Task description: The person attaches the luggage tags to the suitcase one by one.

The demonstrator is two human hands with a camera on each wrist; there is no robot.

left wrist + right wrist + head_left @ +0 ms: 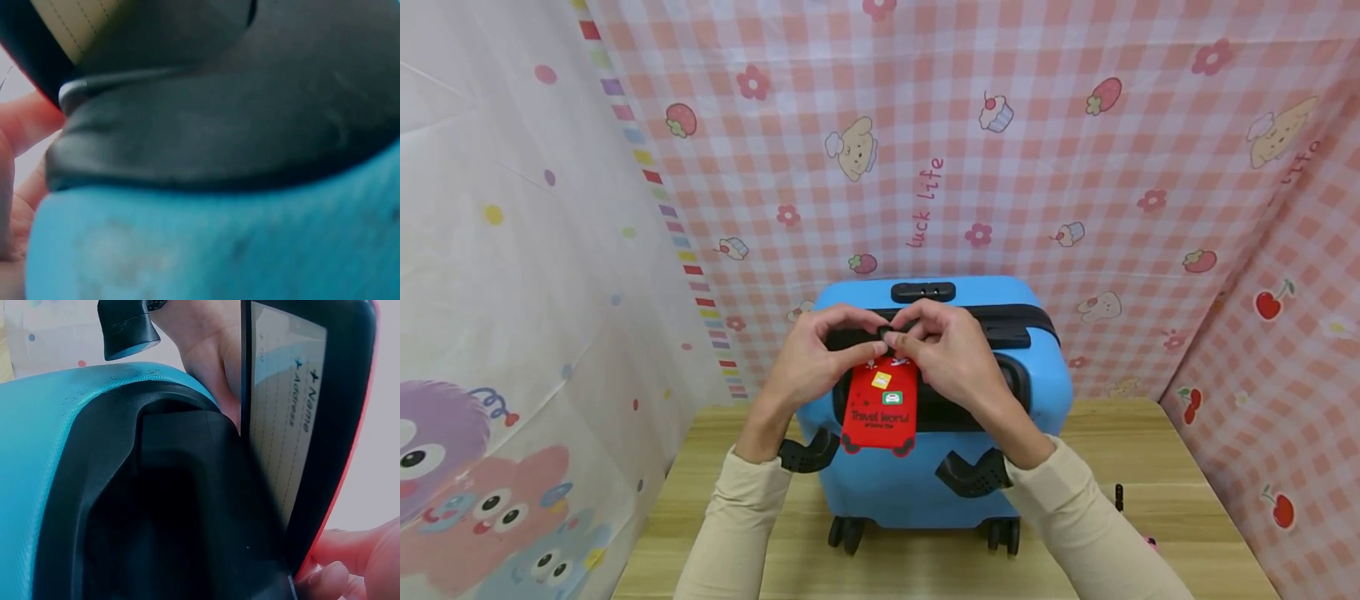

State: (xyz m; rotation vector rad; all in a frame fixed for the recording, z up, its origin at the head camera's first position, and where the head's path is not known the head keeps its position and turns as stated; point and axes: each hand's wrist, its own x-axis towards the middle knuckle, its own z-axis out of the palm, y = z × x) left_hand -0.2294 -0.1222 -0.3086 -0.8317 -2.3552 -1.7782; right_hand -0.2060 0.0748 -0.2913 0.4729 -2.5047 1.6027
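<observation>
A red luggage tag (880,408) printed "Travel World" hangs in front of the black side handle of a blue suitcase (910,492). At the tag's top, my left hand (808,358) and right hand (951,358) meet, thumbs and forefingers pinching its short black strap (885,333). Fingers cover most of the strap. From the right wrist, the tag's back (337,419) shows a lined name-and-address card beside the black handle (231,481). The left wrist view is mostly filled by the black handle (219,131), with a tag corner (37,50) at upper left.
The suitcase stands on its wheels (850,533) on a wooden surface (730,467), a combination lock (923,292) on top. A small black item (1118,497) lies at the right. Pink checked cloth (1030,183) hangs close behind, with a white patterned sheet (587,292) on the left.
</observation>
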